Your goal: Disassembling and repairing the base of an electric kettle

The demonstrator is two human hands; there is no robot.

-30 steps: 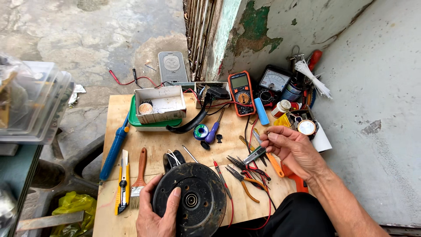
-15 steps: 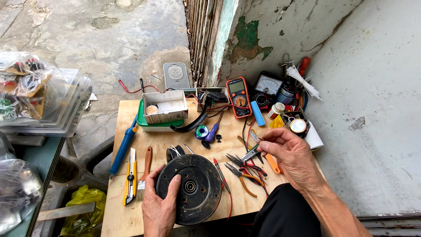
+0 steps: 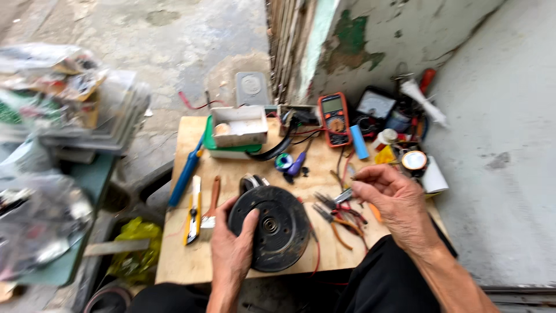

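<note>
So the left hand point(image 3: 231, 246) has its grip wrapped round the left edge of a black round motor disc point(image 3: 271, 227), which sits on the wooden desk point(image 3: 179, 255) near its front edge. Just right of the disc, the right hand point(image 3: 394, 203) pinches a small metal tool point(image 3: 343, 196) at its fingertips, right over a pile of pliers point(image 3: 336, 215). Left of the disc lie a yellow utility knife point(image 3: 193, 210) and a blue soldering iron point(image 3: 185, 173), with an orange multimeter point(image 3: 334, 119) well behind it.

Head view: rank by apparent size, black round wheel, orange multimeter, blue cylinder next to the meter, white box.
1. Black round wheel, held by the left hand, nearest the camera, so it may look oversized.
2. White box.
3. Orange multimeter, close to the box; ranking unsure.
4. Blue cylinder, smallest.
</note>
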